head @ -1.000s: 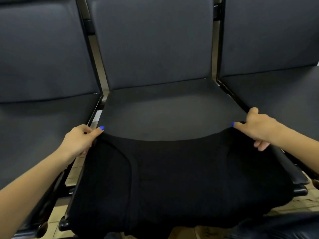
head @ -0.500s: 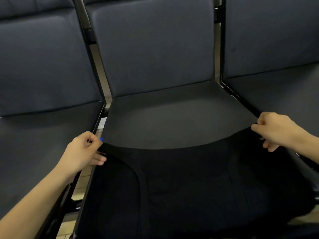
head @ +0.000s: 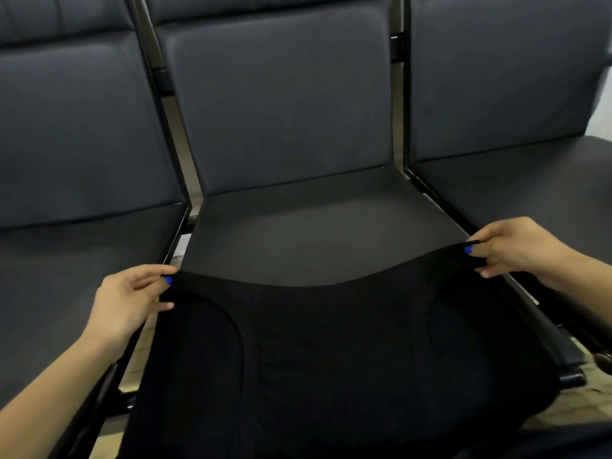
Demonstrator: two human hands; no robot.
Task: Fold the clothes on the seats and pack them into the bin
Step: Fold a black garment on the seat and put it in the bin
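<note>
Head view: a black garment is lying spread over the front half of the middle seat, its far edge sagging in a shallow curve between the two hands and its near part hanging over the seat's front edge toward the camera. Curved seams are showing faintly on the left and right of the fabric. The left hand is pinching the garment's far left corner between thumb and curled fingers, at the left edge of the middle seat; a blue-painted nail is showing at the pinch. The right hand is pinching the far right corner in the same manner, at the seat's right edge, with a blue nail likewise visible against the cloth. Both forearms are entering from the lower corners of the frame. The rear half of the middle seat is lying bare behind the garment, meeting the upright dark backrest. A left seat and a right seat of the same dark padding are flanking the middle one, separated from it by black metal frame bars. Pale tiled floor is showing through the gap beside the left hand.
</note>
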